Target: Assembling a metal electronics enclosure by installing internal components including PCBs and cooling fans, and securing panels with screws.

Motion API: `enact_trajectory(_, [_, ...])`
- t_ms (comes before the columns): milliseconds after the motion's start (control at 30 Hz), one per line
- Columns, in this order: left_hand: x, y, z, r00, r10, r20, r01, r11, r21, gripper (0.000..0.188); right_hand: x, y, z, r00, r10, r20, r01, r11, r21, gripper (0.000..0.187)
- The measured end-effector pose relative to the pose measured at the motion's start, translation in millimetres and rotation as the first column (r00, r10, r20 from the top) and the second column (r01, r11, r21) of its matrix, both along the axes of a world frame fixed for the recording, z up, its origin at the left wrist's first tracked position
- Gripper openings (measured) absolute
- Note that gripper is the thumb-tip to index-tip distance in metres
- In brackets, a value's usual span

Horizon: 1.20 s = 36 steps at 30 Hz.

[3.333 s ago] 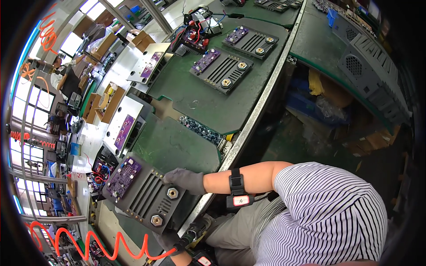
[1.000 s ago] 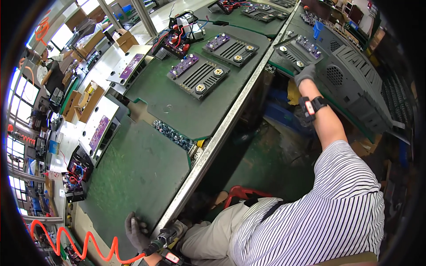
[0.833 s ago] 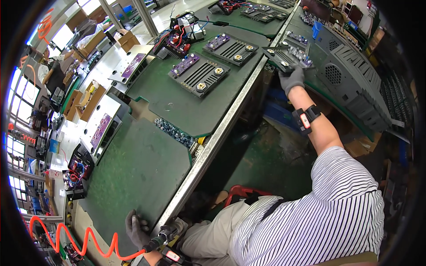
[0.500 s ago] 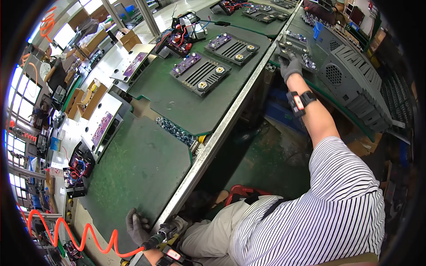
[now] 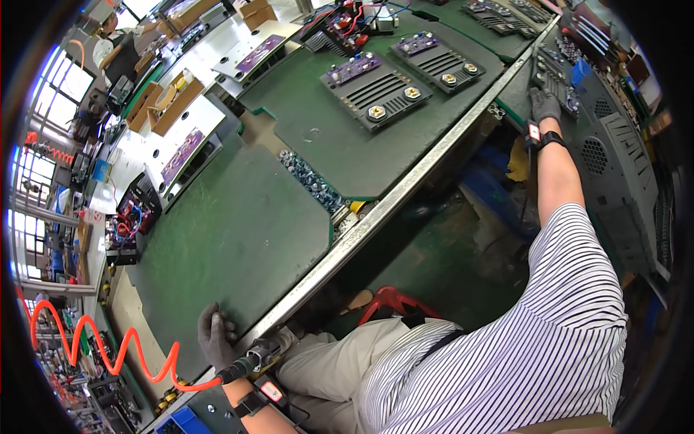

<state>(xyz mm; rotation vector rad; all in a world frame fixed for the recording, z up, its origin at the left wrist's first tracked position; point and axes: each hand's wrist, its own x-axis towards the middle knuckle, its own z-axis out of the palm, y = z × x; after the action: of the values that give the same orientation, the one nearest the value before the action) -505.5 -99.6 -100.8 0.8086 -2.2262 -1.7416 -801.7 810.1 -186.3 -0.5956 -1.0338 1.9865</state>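
Observation:
My right hand [image 5: 545, 106], in a dark grey glove, reaches far right and grips the near end of a grey slotted panel [image 5: 553, 75] with a small circuit board on it. The fingertips are partly hidden against the panel. My left hand [image 5: 215, 336], also gloved, rests at the near left on the green mat [image 5: 238, 231]. Its fingers are loosely bent and apart, holding nothing. Beside the left wrist lies an air tool [image 5: 266, 351] on a coiled orange hose [image 5: 130, 346].
Two grey panels [image 5: 374, 90] with purple boards and brass nuts lie on the farther mat. Small dark parts fill a gap [image 5: 311, 181] between mats. A metal rail [image 5: 405, 184] edges the bench. A large grey perforated casing [image 5: 614, 155] stands right; a red stool [image 5: 394, 300] is below.
The whole view has shifted, with the bench's far end sliding right and up. My right hand stays at the slotted panel. My left hand remains on the near mat, holding nothing.

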Motion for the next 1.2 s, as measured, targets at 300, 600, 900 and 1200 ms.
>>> enact_trajectory(300, [-3, -2, 7, 0.994, -0.040, 0.102, 0.046, 0.997, -0.056, 0.028, 1, -251, 67, 0.984, 0.110, 0.141, -0.158, 0.159, 0.975, 0.026])
enact_trajectory(600, [-3, 0, 4, 0.998, -0.020, 0.057, 0.022, 0.999, -0.041, 0.030, -60, -359, 115, 0.596, -0.425, 0.681, -0.800, -0.236, 0.552, 0.063])
enact_trajectory(900, [-3, 5, 9, 0.998, -0.041, 0.040, 0.039, 0.999, 0.031, 0.029, -66, -374, 112, 0.505, 0.065, 0.861, -0.802, -0.333, 0.496, 0.029])
enact_trajectory(1200, [-2, 6, 17, 0.994, -0.096, 0.050, 0.096, 0.995, -0.005, 0.027, -38, -478, 85, 0.349, 0.474, 0.808, -0.754, -0.370, 0.543, 0.021])
